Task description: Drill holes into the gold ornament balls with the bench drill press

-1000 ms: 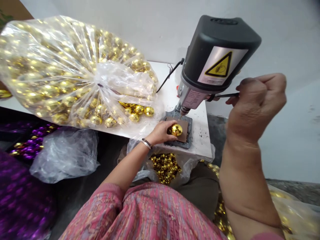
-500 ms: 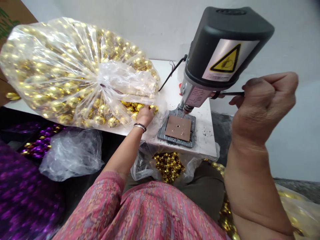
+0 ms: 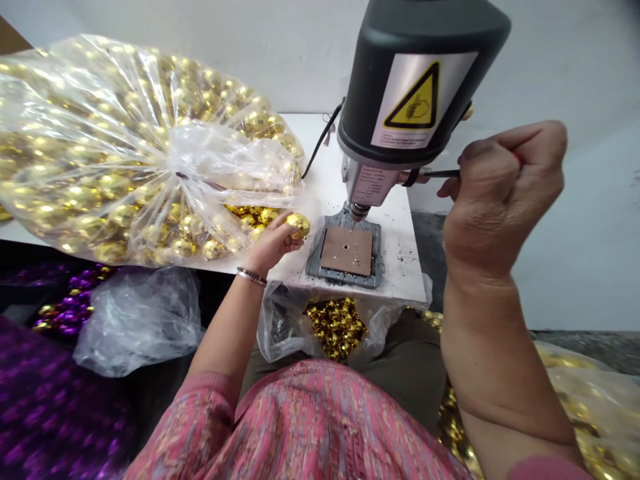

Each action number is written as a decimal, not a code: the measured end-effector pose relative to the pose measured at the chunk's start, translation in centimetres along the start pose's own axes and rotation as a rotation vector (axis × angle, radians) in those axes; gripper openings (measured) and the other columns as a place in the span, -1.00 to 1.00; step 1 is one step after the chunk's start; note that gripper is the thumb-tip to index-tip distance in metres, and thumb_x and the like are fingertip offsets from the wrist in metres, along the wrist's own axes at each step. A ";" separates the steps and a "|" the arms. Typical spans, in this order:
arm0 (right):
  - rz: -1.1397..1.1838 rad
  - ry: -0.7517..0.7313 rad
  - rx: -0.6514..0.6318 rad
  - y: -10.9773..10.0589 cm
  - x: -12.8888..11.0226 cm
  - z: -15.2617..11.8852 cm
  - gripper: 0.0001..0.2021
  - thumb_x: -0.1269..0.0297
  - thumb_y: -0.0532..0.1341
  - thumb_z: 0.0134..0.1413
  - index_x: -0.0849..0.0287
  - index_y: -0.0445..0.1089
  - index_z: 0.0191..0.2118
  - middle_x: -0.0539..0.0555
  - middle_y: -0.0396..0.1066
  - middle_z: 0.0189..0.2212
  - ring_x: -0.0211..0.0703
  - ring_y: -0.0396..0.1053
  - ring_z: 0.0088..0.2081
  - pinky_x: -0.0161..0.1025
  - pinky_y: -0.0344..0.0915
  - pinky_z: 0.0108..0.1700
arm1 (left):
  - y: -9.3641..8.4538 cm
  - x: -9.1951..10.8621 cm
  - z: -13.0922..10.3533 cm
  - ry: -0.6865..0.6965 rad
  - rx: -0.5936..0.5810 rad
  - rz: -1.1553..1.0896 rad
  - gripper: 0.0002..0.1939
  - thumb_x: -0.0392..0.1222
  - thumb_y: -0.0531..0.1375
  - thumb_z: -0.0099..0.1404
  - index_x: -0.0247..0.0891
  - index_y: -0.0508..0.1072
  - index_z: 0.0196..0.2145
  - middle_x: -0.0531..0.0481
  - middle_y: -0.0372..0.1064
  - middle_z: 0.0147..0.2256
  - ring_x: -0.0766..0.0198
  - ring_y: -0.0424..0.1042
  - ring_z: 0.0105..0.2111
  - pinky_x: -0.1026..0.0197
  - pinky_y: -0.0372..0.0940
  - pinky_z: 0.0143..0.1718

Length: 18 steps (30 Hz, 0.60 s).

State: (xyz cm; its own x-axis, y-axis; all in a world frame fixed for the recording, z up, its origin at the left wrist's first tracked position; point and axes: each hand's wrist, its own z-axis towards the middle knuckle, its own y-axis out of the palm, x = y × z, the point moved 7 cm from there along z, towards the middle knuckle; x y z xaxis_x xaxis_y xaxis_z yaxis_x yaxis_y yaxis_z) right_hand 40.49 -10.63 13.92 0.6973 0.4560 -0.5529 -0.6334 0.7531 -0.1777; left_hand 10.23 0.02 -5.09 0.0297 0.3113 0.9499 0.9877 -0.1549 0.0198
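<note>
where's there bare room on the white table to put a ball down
A bare strip of white table lies right of the grey base plate; another lies behind the drill press, by its cable. Left is crowded: the big bag of gold balls reaches the left hand.

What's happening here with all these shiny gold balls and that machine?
A person sits at a small bench drill press. Their left hand holds one gold ball at the mouth of a big clear bag of gold balls, beside the drill's brown pad, which is bare and shows a small hole. Their right hand grips the drill's feed lever. More gold pieces lie in an open bag below the table edge.
</note>
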 end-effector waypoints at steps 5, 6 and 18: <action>-0.017 0.044 0.013 0.0 -1.0 1.0 -0.72 0.16 0.14 0.57 0.12 0.17 -0.25 -0.15 0.18 -0.35 -0.50 0.26 -0.39 -0.31 0.28 -0.16 | 3.0 -0.7 -3.7 -0.063 -0.365 -0.129 -0.33 -0.12 0.61 0.10 -0.19 0.53 0.12 -0.01 0.67 -0.20 0.21 0.68 -0.33 0.24 0.50 -0.30; -0.017 0.072 0.006 0.2 -1.1 1.6 -0.73 0.24 0.13 0.56 0.12 0.15 -0.27 -0.15 0.16 -0.38 -0.50 0.23 -0.41 -0.32 0.24 -0.19 | 3.5 -0.7 -3.7 -0.061 -0.353 -0.107 -0.34 -0.10 0.63 0.11 -0.20 0.53 0.11 0.00 0.66 -0.21 0.25 0.65 -0.37 0.27 0.44 -0.35; 0.049 0.364 -0.160 3.4 1.4 8.6 -0.63 0.30 0.07 0.58 0.14 0.11 -0.39 -0.10 0.06 -0.42 -0.51 0.09 -0.34 -0.48 0.10 -0.33 | 8.1 0.2 -1.3 0.028 -0.160 0.116 -0.58 -0.14 0.53 0.37 -0.26 0.54 0.08 0.07 0.59 -0.26 0.42 0.40 -0.50 0.29 0.33 -0.39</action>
State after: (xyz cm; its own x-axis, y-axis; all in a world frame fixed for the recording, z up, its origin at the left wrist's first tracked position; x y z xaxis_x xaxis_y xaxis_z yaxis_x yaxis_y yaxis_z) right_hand 42.19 -3.35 19.54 0.5183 0.2702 -0.8114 -0.7275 0.6381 -0.2523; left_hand 18.05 -2.38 -4.37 0.1357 0.2572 0.9568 0.9410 -0.3358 -0.0431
